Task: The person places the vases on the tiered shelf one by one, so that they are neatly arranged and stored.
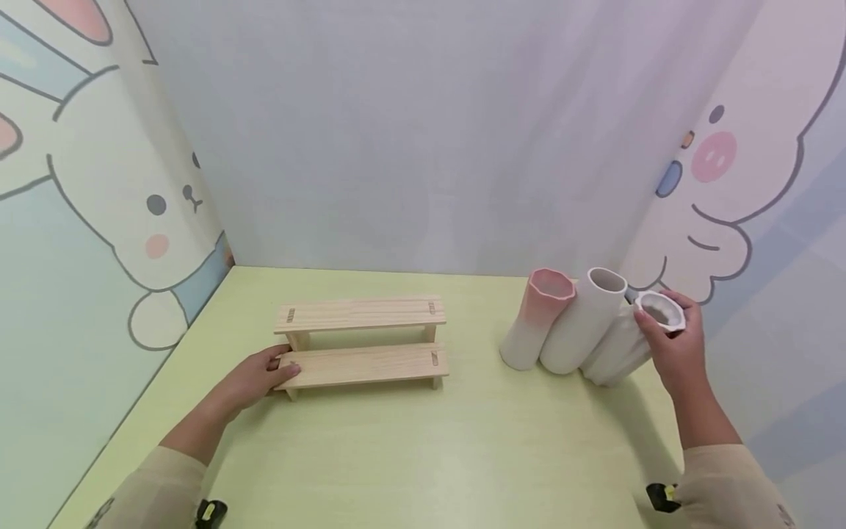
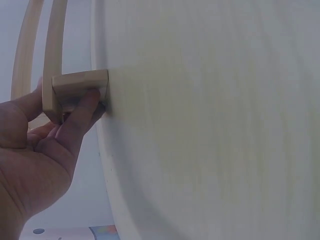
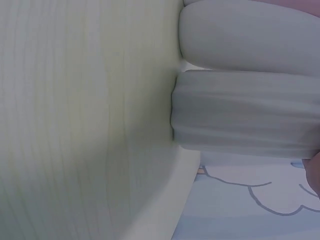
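Separating ribbed vase (image 1: 616, 347) from pink vase (image 1: 536, 321) is a smooth vase (image 1: 581, 325).

We see a ridged pale vase (image 3: 240, 114) near the edge of a streaked worktop (image 3: 75, 90), just beside a smooth pale vase (image 3: 245, 37). A sliver of the right hand (image 3: 313, 175) shows by the ridged one, too cropped for us to judge its grip. Beyond that edge, a cartoon-patterned wall (image 3: 235, 215).
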### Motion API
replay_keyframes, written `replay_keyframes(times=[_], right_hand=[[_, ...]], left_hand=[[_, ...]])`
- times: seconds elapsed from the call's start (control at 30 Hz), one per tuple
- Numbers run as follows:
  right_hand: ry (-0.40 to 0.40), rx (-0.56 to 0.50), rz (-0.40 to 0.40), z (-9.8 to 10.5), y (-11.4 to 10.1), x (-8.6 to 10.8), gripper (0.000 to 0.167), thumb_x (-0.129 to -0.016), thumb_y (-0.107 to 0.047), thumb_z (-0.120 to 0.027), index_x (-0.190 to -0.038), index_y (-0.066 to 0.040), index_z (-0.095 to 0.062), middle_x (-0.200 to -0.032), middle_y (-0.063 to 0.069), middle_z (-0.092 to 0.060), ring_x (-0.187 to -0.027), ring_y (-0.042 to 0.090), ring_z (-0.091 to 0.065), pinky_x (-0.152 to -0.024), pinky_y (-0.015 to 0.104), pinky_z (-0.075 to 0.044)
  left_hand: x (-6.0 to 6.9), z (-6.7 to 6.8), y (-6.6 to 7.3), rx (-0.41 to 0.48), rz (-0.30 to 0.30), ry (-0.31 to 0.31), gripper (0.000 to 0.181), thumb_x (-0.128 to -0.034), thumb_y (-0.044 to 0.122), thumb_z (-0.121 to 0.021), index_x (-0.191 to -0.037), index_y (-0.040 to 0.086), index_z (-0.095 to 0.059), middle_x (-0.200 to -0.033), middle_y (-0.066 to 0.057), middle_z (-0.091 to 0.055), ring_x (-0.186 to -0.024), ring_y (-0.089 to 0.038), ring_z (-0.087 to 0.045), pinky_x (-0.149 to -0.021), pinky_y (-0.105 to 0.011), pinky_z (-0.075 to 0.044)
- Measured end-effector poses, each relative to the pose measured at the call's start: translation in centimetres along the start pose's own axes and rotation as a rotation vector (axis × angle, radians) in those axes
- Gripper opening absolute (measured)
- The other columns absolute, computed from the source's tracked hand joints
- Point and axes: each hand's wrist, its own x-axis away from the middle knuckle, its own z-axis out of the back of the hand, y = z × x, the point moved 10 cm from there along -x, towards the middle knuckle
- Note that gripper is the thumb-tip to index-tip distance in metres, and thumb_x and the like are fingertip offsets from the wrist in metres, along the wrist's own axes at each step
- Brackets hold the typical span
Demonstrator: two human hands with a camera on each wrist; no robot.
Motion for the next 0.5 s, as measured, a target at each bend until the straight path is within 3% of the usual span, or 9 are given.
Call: replay_keyframes(times=[0.17, 0.5], right_hand=[[0.026, 0.082, 0.006, 0.4, -0.1, 0.0, 0.055, -0.083, -0.002, -0.074, -0.131, -0.016, -0.050, -0.106, -0.003, -0.056, -0.088, 0.005, -0.055, -0.067, 0.006, -0.048], [0.015, 0.355, 0.019, 0.4, -1.6, 0.7, 0.057, -0.085, -0.015, -0.076, -0.137, -0.020, -0.052, -0.104, -0.013, -0.053, -0.091, 0.001, -0.051, -0.068, 0.004, -0.045]], left_hand=[[-0.1, -0.3, 0.0, 0.061, 0.010, -0.006, 0.079, -0.0983, 0.041, -0.058, -0.152, -0.006, -0.024, -0.143, -0.031, -0.046, -0.117, -0.031, -0.060, -0.089, -0.040, -0.056], [0.0, -0.1, -0.1, 0.044, 0.007, 0.003, 0.078, -0.0983, 0.041, -0.058, -0.151, -0.006, -0.026, -0.139, -0.030, -0.050, -0.115, -0.029, -0.062, -0.088, -0.039, -0.056]])
